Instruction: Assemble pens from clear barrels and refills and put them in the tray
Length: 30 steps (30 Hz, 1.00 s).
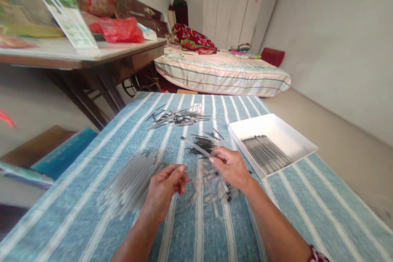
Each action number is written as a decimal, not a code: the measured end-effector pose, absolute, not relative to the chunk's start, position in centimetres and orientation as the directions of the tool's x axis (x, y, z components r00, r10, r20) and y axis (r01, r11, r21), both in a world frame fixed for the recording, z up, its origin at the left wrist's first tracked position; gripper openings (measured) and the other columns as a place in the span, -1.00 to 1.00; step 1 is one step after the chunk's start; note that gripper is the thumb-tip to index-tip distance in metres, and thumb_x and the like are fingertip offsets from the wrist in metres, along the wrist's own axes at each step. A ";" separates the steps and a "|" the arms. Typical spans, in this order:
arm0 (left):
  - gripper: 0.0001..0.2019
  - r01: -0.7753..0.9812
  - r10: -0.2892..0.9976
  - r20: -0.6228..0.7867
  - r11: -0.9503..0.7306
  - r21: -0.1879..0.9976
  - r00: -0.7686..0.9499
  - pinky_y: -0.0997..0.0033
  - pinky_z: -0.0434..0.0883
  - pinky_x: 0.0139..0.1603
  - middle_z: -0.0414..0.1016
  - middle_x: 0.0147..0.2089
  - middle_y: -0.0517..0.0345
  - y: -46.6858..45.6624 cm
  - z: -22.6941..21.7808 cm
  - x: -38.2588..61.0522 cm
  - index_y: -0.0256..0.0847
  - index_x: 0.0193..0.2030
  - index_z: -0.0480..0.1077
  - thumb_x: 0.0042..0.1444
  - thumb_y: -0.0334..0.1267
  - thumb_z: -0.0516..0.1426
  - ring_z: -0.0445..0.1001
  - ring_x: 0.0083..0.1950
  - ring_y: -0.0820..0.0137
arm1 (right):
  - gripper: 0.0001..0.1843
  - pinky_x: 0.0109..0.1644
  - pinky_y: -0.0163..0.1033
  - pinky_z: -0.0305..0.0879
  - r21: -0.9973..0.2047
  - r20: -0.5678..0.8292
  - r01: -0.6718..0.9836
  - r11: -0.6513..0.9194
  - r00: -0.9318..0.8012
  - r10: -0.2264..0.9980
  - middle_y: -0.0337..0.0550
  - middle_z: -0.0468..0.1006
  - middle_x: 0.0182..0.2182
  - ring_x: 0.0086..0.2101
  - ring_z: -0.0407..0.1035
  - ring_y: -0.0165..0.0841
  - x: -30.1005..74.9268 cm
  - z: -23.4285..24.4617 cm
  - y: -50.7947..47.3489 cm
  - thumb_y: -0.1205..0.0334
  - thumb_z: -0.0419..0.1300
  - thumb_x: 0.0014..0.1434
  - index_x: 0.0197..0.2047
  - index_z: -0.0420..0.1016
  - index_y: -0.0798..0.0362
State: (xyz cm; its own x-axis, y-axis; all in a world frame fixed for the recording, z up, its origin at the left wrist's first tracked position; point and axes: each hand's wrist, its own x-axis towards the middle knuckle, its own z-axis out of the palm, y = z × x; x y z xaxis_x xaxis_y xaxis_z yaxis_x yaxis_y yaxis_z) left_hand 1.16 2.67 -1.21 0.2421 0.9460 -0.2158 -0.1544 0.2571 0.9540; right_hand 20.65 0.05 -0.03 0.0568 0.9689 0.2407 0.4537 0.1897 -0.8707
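Note:
My right hand [231, 168] pinches a thin clear pen tube [196, 147] that points up and to the left over the striped cloth. My left hand [166, 186] hovers beside it with fingers curled loosely together; I cannot make out anything in them. Left of that hand lies a blurred heap of clear tubes [132, 184]. Small clear caps [211, 190] are scattered under and between my hands. Dark thin refills [204, 143] lie just beyond my right hand, and another pile of mixed pen parts [178, 118] lies farther back.
A white tray [276, 125] with a row of finished dark pens [265, 153] stands at the right on the blue striped table [291, 196]. A wooden desk [92, 55] with bags and papers stands at left; a bed [221, 71] lies behind.

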 end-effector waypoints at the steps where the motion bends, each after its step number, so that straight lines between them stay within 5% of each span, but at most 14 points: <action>1: -0.78 -0.121 0.942 -0.220 0.256 0.959 0.252 0.55 0.22 -0.67 0.42 -0.57 0.20 2.6 -1.1 1.2 -0.26 -0.45 0.42 -0.14 -0.14 0.24 0.28 -0.66 0.53 | -0.86 -0.51 -0.39 0.09 -0.860 0.259 0.478 0.181 0.103 0.960 -0.34 0.28 -0.64 -0.59 0.17 -0.48 21.9 0.1 -0.1 0.19 0.07 0.08 -0.36 0.37 0.07; 8: -0.80 0.086 0.927 -0.247 0.232 0.969 0.281 0.54 0.22 -0.65 0.39 -0.59 0.27 2.1 -0.5 2.0 -0.26 -0.43 0.39 -0.11 -0.15 0.17 0.27 -0.67 0.53 | -0.77 -0.31 -0.31 0.22 -0.618 0.389 0.777 -0.119 0.433 0.813 -0.21 0.51 -0.45 -0.41 0.38 -0.35 33.7 -1.0 -2.1 0.12 0.04 0.10 -0.29 0.44 0.05; 14: -0.77 0.168 0.935 -0.226 0.185 0.968 0.273 0.55 0.20 -0.68 0.36 -0.61 0.29 2.0 -1.4 2.4 -0.28 -0.42 0.38 -0.09 -0.12 0.14 0.27 -0.68 0.54 | -0.72 -0.35 -0.30 0.14 -0.130 0.203 0.809 -0.573 0.587 0.784 -0.06 0.54 -0.34 -0.29 0.40 -0.25 41.3 -2.1 -3.4 0.20 -0.03 0.17 -0.15 0.43 0.04; 30: -0.79 0.290 0.921 -0.219 0.124 0.949 0.323 0.55 0.23 -0.69 0.37 -0.61 0.29 2.5 -2.6 2.1 -0.25 -0.45 0.37 -0.07 -0.13 0.10 0.29 -0.68 0.53 | -0.75 -0.35 -0.28 0.20 0.046 -0.115 0.827 -0.561 0.562 0.819 0.03 0.54 -0.31 -0.28 0.43 -0.21 44.8 -2.9 -2.7 0.29 0.04 0.02 -0.29 0.53 0.07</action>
State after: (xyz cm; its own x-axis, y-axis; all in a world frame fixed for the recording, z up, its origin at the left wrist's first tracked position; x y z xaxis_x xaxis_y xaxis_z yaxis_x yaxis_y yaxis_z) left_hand 2.13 2.49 -2.64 0.3228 0.9207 -0.2193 0.2902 0.1242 0.9489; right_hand 44.85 -2.67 -2.87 0.5622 0.8189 -0.1155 0.8265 -0.5610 0.0456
